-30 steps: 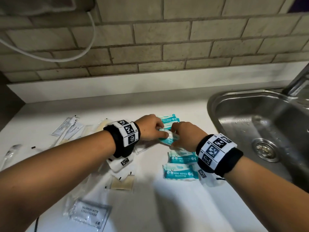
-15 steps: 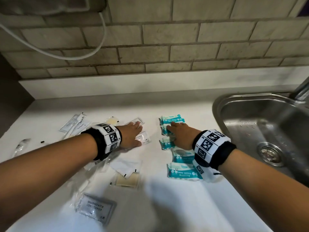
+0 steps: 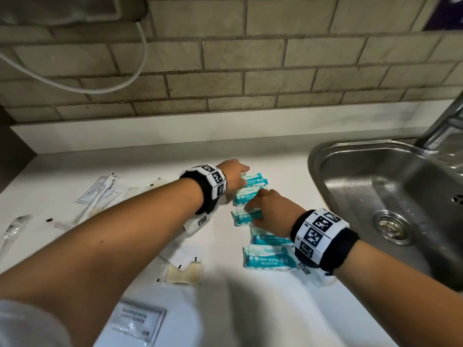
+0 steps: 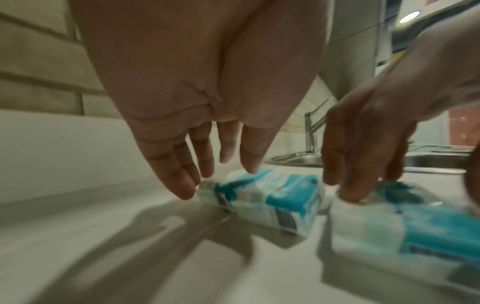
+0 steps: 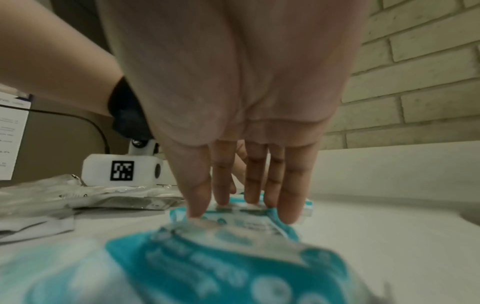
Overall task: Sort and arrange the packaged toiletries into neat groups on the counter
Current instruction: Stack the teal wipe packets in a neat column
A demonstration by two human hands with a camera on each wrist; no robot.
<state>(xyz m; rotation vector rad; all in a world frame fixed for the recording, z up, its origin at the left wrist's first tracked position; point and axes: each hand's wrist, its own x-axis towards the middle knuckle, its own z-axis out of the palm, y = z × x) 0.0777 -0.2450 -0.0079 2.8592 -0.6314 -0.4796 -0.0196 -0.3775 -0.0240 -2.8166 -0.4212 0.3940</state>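
Note:
Several teal mini wipes packs (image 3: 269, 257) lie in a column on the white counter (image 3: 250, 309), left of the sink. My left hand (image 3: 235, 175) reaches over to the farthest pack (image 3: 255, 181); in the left wrist view its straight fingers (image 4: 182, 185) touch that pack's left end (image 4: 272, 197). My right hand (image 3: 266, 210) lies flat over the middle of the column, fingers (image 5: 288, 205) straight and pressing on a pack (image 5: 249, 222). A blurred pack (image 5: 207, 267) fills the front of the right wrist view. Neither hand grips anything.
A steel sink (image 3: 355, 186) with a tap (image 3: 446, 126) is at the right. Clear sachets (image 3: 100, 194), a tan sachet (image 3: 183, 272) and a shampoo sachet (image 3: 139, 321) are scattered on the left. A brick wall (image 3: 250, 71) with a white cable (image 3: 105, 86) stands behind.
Both hands held one wipes pack a second ago. The left hand then went left to the clear sachets and has now swung back to the farthest pack. The right hand stayed on the column.

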